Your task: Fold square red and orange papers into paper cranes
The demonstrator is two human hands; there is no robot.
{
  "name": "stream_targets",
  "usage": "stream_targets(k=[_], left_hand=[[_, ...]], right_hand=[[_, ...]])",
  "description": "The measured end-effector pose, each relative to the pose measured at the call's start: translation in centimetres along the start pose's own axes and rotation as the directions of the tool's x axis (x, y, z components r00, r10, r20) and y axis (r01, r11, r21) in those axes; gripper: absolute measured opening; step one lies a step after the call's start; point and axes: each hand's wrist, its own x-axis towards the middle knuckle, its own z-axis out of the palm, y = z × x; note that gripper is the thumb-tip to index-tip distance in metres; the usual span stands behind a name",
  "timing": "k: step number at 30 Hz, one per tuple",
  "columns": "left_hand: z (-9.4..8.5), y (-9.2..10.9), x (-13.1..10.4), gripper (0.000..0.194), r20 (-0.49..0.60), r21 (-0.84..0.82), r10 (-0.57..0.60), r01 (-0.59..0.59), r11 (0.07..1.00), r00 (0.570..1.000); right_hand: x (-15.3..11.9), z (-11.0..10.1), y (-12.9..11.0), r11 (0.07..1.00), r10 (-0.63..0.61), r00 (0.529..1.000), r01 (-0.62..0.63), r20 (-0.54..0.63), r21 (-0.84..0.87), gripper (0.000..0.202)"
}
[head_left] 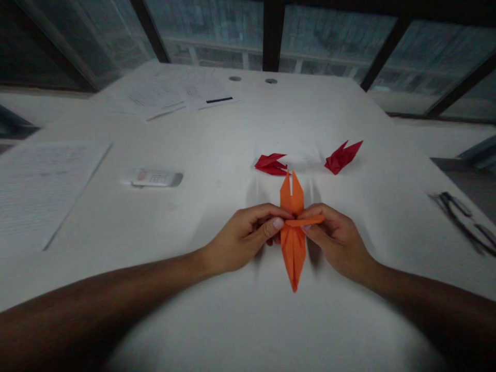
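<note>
White table [217,336] before dark-framed windows [209,31], folded orange paper [293,253] held between two hands above its near part.
Left hand [244,235] pinches the orange paper's left side at its middle, thumb on top; right hand [343,240] grips a narrow flap sticking out to the right, thumb below and fingers behind, two points facing away and one toward the person. Just beyond lies one red folded paper [269,164], with another red one [343,157] to its right. Farther out are a white item with a printed label [155,177] at left, glasses [451,206] at the right edge, and printed sheets [155,93] at the far left.
</note>
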Motion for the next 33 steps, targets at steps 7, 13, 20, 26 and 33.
stream_targets(k=[7, 13, 20, 26, 33], left_hand=[[0.29, 0.16, 0.1, 0.02, 0.003, -0.024, -0.102, 0.102, 0.995, 0.995], [0.3, 0.36, 0.21, 0.022, -0.029, 0.003, -0.105, 0.105, 0.994, 0.994], [0.17, 0.57, 0.36, 0.024, -0.025, 0.001, -0.1, 0.1, 0.995, 0.995], [0.28, 0.5, 0.52, 0.023, -0.042, 0.037, -0.01, 0.011, 0.999, 0.999], [0.0, 0.0, 0.51, 0.012, -0.075, 0.229, 0.189, -0.168, 0.959, 0.979]], right_hand=[[0.11, 0.15, -0.16, 0.996, 0.092, 0.996, -0.093, 0.011, 0.013, 0.021], [0.15, 0.26, -0.29, 0.995, 0.099, 0.995, -0.099, 0.031, 0.016, 0.022], [0.22, 0.33, -0.21, 0.997, 0.076, 0.995, -0.076, 0.07, 0.005, 0.017], [0.26, 0.37, -0.2, 0.998, 0.06, 0.996, -0.061, 0.067, 0.015, 0.015], [0.03, 0.19, 0.17, 0.995, -0.015, 0.997, 0.022, 0.08, -0.094, 0.016]])
